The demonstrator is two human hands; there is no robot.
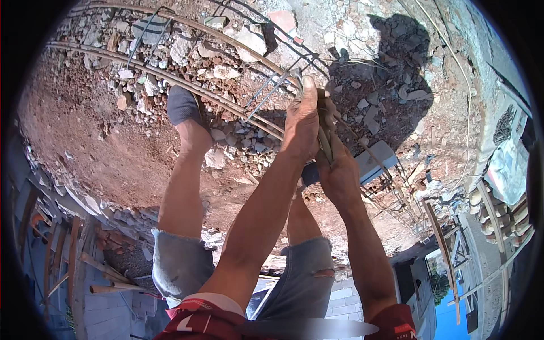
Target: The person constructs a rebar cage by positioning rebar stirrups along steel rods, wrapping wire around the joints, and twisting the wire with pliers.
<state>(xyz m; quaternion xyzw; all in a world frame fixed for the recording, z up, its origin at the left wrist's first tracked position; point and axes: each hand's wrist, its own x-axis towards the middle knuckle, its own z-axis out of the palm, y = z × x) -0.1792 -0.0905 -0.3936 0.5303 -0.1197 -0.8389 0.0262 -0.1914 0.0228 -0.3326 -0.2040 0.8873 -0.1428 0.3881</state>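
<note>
A cage of rusty rebar (pixel 204 91) with dark steel stirrups (pixel 265 97) runs across the rubble, from the upper left to my hands. My left hand (pixel 302 121) is closed at a stirrup corner, its thumb up, around the upper part of a metal hand tool (pixel 299 78), apparently pincers. My right hand (pixel 340 170) grips the tool's long handle (pixel 325 146) just below and to the right. Both hands are close together over the bars, and they hide where the tool's jaws meet the steel. Further bars emerge on the right side of my hands.
A grey block (pixel 378 161) lies by the bars at right. Broken stones (pixel 250 42) cover the ground around the cage. My shod foot (pixel 183 104) is beside the lower bars. Wooden planks (pixel 442 250), a plastic bag (pixel 508 170) and a thin cable (pixel 468 93) are at right.
</note>
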